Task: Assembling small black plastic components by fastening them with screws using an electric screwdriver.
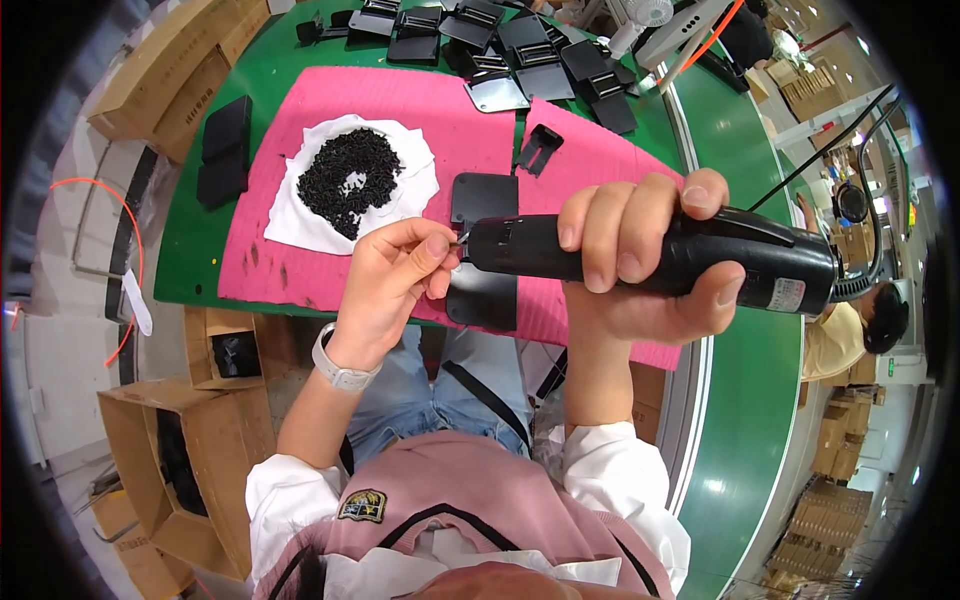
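Note:
My right hand (650,255) grips a black electric screwdriver (540,247), held level with its tip pointing left and its cord running off to the right. At that tip, my left hand (405,265) pinches with thumb and forefinger, closed around the bit end; whether a screw is there is too small to tell. Underneath lies a black hinged plate part (485,197) on the pink foam mat (460,130), partly hidden by the tool. Left of it, a heap of small black screws (345,175) rests on a white cloth (285,220).
Several black hinged parts (500,95) crowd the far side of the green table (195,255). A small black holder (540,150) sits on the mat's right part. Two black plates (224,150) lie at the left. Cardboard boxes (190,460) stand left of me; a person (850,330) is at the right.

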`<action>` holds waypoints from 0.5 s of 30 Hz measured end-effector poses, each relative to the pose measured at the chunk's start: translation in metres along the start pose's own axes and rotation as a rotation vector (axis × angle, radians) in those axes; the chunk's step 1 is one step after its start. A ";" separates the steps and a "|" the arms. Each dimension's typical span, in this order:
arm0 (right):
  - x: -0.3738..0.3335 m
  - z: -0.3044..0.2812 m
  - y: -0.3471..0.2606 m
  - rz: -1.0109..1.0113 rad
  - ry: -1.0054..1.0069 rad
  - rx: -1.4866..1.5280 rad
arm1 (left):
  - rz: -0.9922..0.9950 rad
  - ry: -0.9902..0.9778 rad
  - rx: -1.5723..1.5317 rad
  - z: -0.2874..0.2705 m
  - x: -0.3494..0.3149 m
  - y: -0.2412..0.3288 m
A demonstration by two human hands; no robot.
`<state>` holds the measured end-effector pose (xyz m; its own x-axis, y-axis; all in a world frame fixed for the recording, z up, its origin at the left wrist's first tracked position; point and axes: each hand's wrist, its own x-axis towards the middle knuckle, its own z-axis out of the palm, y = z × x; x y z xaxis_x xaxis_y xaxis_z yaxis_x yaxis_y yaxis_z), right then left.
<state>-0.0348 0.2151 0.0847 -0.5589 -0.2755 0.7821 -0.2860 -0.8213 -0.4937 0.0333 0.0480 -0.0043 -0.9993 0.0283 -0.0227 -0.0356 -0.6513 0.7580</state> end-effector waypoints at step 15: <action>-0.014 -0.002 -0.001 0.007 -0.121 -0.160 | -0.091 0.060 -0.072 -0.002 -0.002 -0.012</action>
<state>-0.0282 0.2206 0.0731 -0.4664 -0.3472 0.8136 -0.4078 -0.7317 -0.5461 0.0362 0.0540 -0.0147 -0.9905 0.0454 -0.1301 -0.1243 -0.7011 0.7021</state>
